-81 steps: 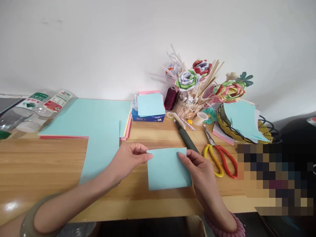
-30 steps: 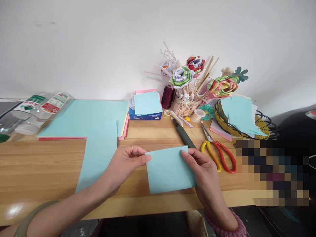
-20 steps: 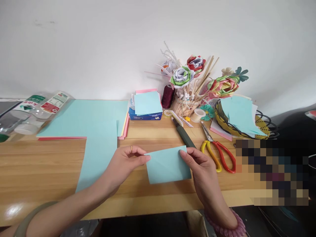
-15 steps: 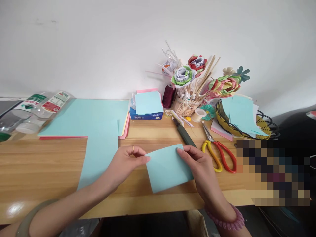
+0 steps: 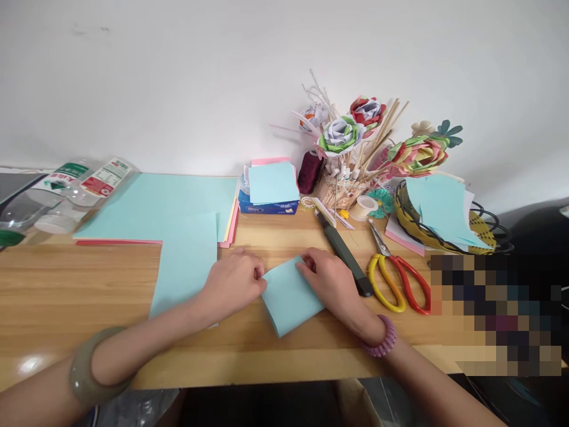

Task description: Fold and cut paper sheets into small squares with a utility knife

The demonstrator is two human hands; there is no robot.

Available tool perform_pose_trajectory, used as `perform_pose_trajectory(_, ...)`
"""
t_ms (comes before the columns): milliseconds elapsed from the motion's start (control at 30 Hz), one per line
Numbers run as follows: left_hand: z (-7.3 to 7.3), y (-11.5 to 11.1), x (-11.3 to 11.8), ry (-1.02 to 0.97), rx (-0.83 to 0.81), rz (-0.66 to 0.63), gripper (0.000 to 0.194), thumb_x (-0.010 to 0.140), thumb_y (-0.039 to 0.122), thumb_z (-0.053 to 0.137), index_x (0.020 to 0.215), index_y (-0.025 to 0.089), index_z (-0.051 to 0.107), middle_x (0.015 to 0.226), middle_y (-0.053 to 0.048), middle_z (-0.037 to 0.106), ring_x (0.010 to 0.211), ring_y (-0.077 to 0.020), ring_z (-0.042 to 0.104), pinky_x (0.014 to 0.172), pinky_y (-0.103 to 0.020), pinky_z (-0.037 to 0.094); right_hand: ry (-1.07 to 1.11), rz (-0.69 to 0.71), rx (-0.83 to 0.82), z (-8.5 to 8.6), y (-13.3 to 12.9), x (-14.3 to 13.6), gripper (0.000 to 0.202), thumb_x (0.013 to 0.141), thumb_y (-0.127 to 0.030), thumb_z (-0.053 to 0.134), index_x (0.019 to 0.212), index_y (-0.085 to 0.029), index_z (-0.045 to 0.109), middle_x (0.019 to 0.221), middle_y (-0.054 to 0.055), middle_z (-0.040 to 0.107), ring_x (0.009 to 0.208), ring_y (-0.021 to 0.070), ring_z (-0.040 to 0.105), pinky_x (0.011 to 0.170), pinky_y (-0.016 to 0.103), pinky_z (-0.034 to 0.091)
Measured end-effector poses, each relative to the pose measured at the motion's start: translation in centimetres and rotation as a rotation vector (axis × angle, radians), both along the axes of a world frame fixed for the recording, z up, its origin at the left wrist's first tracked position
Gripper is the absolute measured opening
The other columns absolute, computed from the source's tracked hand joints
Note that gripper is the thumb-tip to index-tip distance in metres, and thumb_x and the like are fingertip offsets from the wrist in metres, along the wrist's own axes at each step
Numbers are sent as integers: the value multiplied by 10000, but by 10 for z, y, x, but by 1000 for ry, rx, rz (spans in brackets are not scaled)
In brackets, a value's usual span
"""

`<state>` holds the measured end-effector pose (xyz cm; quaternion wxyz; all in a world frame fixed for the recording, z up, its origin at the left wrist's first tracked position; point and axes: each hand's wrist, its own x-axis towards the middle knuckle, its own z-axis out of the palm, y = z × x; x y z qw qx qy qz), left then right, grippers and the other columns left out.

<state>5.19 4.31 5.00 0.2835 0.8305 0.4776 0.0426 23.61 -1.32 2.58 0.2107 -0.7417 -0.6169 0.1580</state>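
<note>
A small light-blue paper, which looks folded over, is held at a tilt near the front of the wooden table. My left hand pinches its left corner between thumb and curled fingers. At its upper right edge my right hand grips it, thumb on top and fingers partly hidden behind. A long light-blue strip lies under and behind my left forearm, over a stack of large coloured sheets.
Right of my right hand lie a dark green cutter and red-yellow scissors. Behind stand a blue tissue pack with paper squares, a pot of paper flowers and a basket. Plastic bottles lie at left.
The small paper has moved left and now looks narrower. My right hand has shifted left with it, uncovering the cutter's handle end. My left hand has turned knuckles up, its fingers more curled.
</note>
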Motion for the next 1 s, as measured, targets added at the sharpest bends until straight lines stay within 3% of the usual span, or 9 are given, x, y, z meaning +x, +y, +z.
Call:
perform_pose_trajectory(200, -5, 4, -2, 29, 48, -87, 153, 664, 122, 508, 544, 212, 482, 645, -34, 596, 837, -253, 505, 566, -305, 325, -135, 22, 33, -4, 2, 4, 107, 795, -218, 575, 893, -201, 537, 833, 40, 619, 748, 193, 562, 636, 296, 369)
perform_pose_trajectory(300, -10, 6, -4, 23, 123, -115, 58, 680, 149, 536, 656, 202, 539, 774, -45, 572, 862, -245, 490, 696, -339, 384, -159, 57, 44, -5, 3, 8, 86, 801, -227, 586, 866, -209, 532, 859, 35, 618, 759, 184, 568, 630, 290, 379)
perform_pose_trajectory(367, -12, 9, -6, -3, 153, -150, 107, 692, 146, 547, 789, 187, 562, 908, -52, 554, 920, -244, 472, 793, -366, 382, -168, 91, 43, -5, 4, 9, 45, 814, -225, 581, 831, -212, 542, 861, 29, 618, 756, 174, 566, 635, 286, 381)
perform_pose_trajectory(633, 1, 39, -2, 12, 8, -570, 265, 767, 102, 585, 977, 249, 651, 1138, -24, 570, 1044, -241, 415, 872, -356, 317, -210, 169, 33, -2, 7, 11, 84, 847, -221, 571, 765, -209, 585, 804, 5, 630, 711, 147, 568, 635, 274, 370)
perform_pose_trajectory(767, 9, 53, 8, 8, -7, -778, 331, 748, 92, 609, 1038, 249, 643, 1253, -23, 534, 1112, -241, 398, 972, -353, 276, -285, 219, 89, -4, 7, 12, 100, 862, -224, 563, 777, -192, 607, 822, 37, 638, 774, 186, 577, 672, 307, 369)
perform_pose_trajectory(1000, 6, 68, 21, 68, -37, -843, 386, 652, 113, 692, 999, 279, 658, 1291, -26, 488, 1188, -278, 367, 1025, -396, 244, -376, 466, 263, -1, -9, 7, 256, 947, -200, 413, 896, -154, 661, 879, 96, 654, 860, 224, 562, 768, 361, 408)
